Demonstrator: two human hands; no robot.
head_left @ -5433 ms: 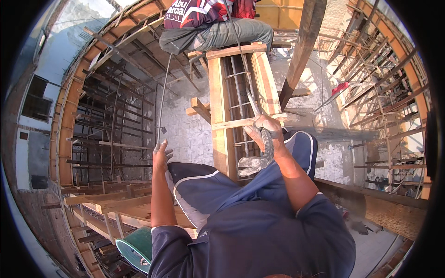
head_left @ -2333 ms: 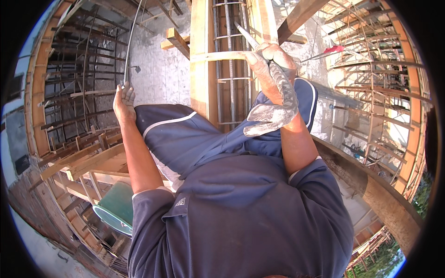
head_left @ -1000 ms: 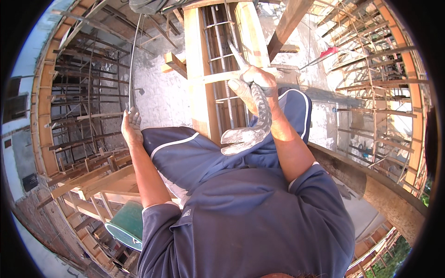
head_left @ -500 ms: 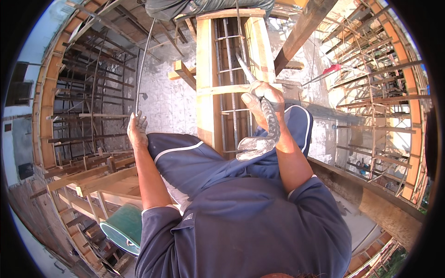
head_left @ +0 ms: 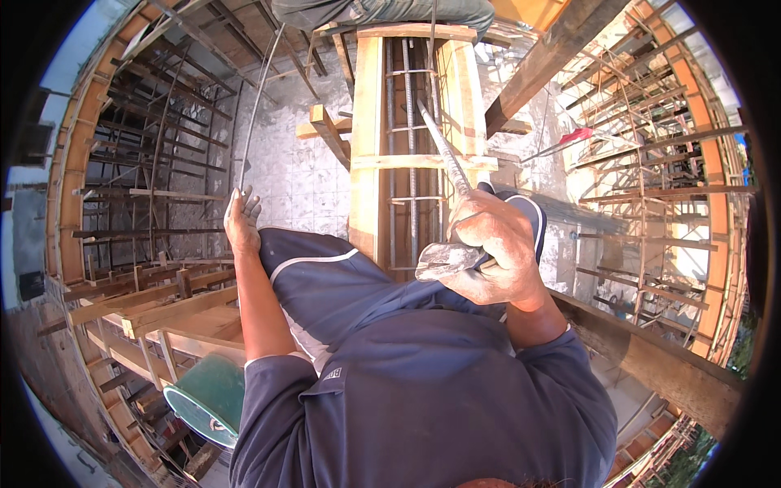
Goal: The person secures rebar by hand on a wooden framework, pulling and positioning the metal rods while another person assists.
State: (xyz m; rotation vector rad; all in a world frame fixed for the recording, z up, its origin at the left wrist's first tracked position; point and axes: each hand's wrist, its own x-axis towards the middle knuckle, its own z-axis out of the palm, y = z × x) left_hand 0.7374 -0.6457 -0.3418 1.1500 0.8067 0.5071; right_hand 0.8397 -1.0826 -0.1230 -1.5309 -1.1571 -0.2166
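Observation:
My right hand [head_left: 496,248] is closed round a ribbed steel bar [head_left: 451,159], close to its broad flattened end [head_left: 447,260]. The bar's tapered other end points away from me, over a long wooden trough-like form [head_left: 366,106] with steel reinforcing bars [head_left: 411,122] and cross ties inside. To the left, my left hand [head_left: 242,218] has its fingers closed at the lower end of a long thin steel rod [head_left: 259,106], which slants up and away. A wooden crosspiece [head_left: 394,162] spans the form just beyond my right hand.
Another person's legs [head_left: 382,11] are at the form's far end. A thick timber post [head_left: 545,69] slants at right. A green bucket [head_left: 207,398] stands at lower left by wooden framing [head_left: 179,305]. Scaffolding poles [head_left: 643,195] line the right, and a heavy beam [head_left: 651,354] runs behind my right side.
My right hand has come nearer to me and now grips the ribbed bar close to its flattened end, baring the shaft beyond. My left hand stays almost still on the rod.

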